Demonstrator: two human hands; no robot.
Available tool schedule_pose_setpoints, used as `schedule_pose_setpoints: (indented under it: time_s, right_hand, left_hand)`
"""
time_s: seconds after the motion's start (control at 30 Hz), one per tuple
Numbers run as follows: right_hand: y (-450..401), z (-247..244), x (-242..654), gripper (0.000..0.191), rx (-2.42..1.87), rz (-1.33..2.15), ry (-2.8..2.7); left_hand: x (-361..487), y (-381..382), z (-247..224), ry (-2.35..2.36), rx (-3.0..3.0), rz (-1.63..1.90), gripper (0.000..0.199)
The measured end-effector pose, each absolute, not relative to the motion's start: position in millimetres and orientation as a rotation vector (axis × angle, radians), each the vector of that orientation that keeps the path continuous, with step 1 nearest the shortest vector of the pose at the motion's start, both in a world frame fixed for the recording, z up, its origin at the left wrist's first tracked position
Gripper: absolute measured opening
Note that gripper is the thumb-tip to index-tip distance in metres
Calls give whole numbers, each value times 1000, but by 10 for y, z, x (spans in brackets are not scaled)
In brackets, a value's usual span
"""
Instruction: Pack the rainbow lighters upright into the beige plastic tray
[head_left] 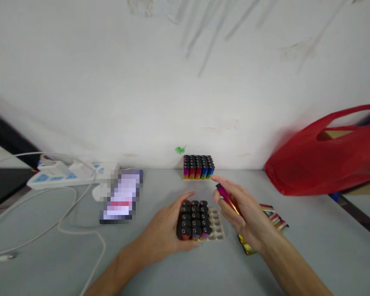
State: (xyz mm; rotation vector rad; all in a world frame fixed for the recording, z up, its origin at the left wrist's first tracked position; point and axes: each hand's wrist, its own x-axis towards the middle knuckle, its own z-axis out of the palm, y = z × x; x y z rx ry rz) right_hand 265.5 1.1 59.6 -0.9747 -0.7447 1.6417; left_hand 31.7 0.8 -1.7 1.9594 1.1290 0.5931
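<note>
My left hand (pixel 169 226) is wrapped round the left side of a pale moulded tray (pixel 216 224). Several black-topped lighters (pixel 196 222) stand upright in its left and middle rows, and bare sockets show on its right. Pinched in my right hand (pixel 243 209), to the right of the tray, is a shiny pink-to-gold lighter (pixel 228 199) with a black top, held tilted. More lighters with gold and red bodies (pixel 275 220) lie on the table, partly hidden behind my right hand and wrist.
Against the wall stands a full block of rainbow-coloured lighters (pixel 198 167). At left are a phone (pixel 123 195), a white power strip (pixel 76 174) and a looping white cable (pixel 80 232). A red bag (pixel 323 160) sits at the right on the grey table (pixel 160 275).
</note>
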Motion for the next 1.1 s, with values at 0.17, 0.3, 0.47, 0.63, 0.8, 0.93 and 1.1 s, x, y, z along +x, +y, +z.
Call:
schedule_pose_setpoints:
  time_s: [0.17,0.3,0.47,0.63,0.8,0.93,1.1]
  right_hand:
    - [6,469,2641,41,-882,1759,-724]
    - [-60,361,2617,46,-918,1774,-761]
    - [-98,295,2584,49,-892,1713,-824]
    - [-73,244,2591,56,-949,1674,-829]
    - [-45,175,2603,60,-1029,1700,-770]
    - [-49,169,2586,58,-1011,1653,-781]
    - [-58,204,2568,55,-966,1581,-793]
  left_hand:
    - [325,7,-14,1130,1938,571,112]
    - [323,7,-24,1133,1953,592,112]
    - [315,8,-26,1147,1972,595,111]
    - [320,4,-11,1144,1941,568,113]
    - [329,0,9,1162,1920,561,114]
    - [341,-19,30,1156,1942,575,116]
    - [361,-52,39,1167,1955,698,136]
